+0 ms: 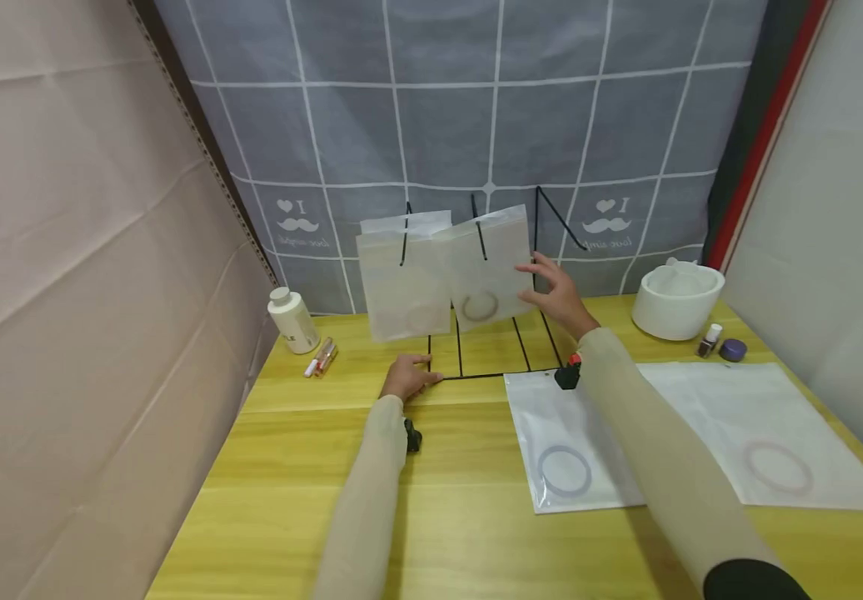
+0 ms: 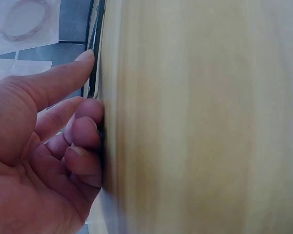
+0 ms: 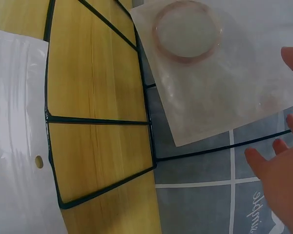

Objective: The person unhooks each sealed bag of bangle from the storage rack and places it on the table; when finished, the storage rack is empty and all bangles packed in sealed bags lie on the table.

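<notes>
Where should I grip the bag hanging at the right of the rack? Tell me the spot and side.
Pinch the right-hand hanging bag at its free right edge, coming from the right where the right hand is. It hangs flat from a hook on the wire rack; another bag overlaps its left side.

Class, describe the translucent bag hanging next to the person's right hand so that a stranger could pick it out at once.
Start at the grey checked curtain behind the yellow table; in front of it stands a black wire rack with two frosted bags on its hooks. The right-hand bag is the one, beside the right hand. Its brownish ring shows clearly, whereas the left bag holds a much fainter one.
</notes>
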The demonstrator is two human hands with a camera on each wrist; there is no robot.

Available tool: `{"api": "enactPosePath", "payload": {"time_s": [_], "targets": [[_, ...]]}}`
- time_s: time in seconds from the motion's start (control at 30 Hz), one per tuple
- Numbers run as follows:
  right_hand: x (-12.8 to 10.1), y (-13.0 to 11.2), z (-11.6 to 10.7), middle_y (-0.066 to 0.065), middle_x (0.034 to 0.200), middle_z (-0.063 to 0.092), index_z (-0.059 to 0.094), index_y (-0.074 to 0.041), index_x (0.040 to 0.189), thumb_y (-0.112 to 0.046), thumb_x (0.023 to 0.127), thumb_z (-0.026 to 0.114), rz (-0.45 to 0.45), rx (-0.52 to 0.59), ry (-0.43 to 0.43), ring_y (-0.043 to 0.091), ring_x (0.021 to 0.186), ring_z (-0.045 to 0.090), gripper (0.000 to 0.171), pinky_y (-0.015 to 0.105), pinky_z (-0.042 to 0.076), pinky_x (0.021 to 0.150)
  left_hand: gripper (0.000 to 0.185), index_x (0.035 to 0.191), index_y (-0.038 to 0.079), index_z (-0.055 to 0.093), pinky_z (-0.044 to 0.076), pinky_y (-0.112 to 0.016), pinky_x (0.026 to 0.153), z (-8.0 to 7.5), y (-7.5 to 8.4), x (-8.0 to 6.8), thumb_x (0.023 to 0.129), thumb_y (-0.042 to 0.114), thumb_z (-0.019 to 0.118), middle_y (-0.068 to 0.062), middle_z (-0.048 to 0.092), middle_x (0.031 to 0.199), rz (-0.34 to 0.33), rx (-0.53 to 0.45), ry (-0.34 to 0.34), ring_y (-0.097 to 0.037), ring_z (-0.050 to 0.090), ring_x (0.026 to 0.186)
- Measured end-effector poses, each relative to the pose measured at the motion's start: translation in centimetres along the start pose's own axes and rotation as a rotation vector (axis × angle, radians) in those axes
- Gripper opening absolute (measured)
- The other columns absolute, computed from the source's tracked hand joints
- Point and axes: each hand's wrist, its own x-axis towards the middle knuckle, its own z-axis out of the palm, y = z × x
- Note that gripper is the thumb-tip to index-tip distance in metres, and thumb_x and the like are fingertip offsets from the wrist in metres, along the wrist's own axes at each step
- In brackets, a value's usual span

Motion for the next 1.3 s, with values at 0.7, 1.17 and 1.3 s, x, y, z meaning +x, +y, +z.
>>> {"api": "enactPosePath", "payload": {"time_s": [0.7, 1.17, 1.3], "targets": [[-2.0, -7.4, 1.3, 0.025, 0.131, 0.061, 0.052, 0.001, 0.145, -0.002, 0.095, 0.068, -0.166, -0.026, 0.006, 0.006, 0.055, 0.036, 0.052, 0.022, 0.036, 0.054, 0.058, 0.142, 0.01, 0.06, 0.034, -0.028, 0.043, -0.1, 0.3, -0.2, 0.088, 0.016, 0.081, -0.006, 0.058, 0.054, 0.027, -0.005, 0.01, -0.015, 0.041, 0.045], [-4.9, -7.2, 1.5, 0.021, 0.147, 0.051, 0.053, 0.004, 0.143, -0.001, 0.096, 0.067, -0.229, -0.08, 0.002, 0.02, 0.062, 0.042, 0.05, 0.02, 0.037, 0.056, 0.058, 0.142, 0.015, 0.06, 0.035, -0.03, 0.044, -0.3, 0.3, -0.3, 0.089, 0.021, 0.08, -0.01, 0.062, 0.059, -0.005, 0.012, 0.005, -0.015, 0.041, 0.044], [-5.5, -6.7, 1.5, 0.02, 0.147, 0.052, 0.053, 0.003, 0.143, -0.001, 0.095, 0.067, -0.241, -0.087, -0.009, 0.019, 0.057, 0.039, 0.05, 0.023, 0.036, 0.053, 0.059, 0.144, 0.014, 0.059, 0.034, -0.03, 0.044, -0.2, 0.3, -0.3, 0.089, 0.019, 0.08, -0.014, 0.063, 0.063, -0.01, 0.0, 0.003, -0.014, 0.04, 0.044]]}}
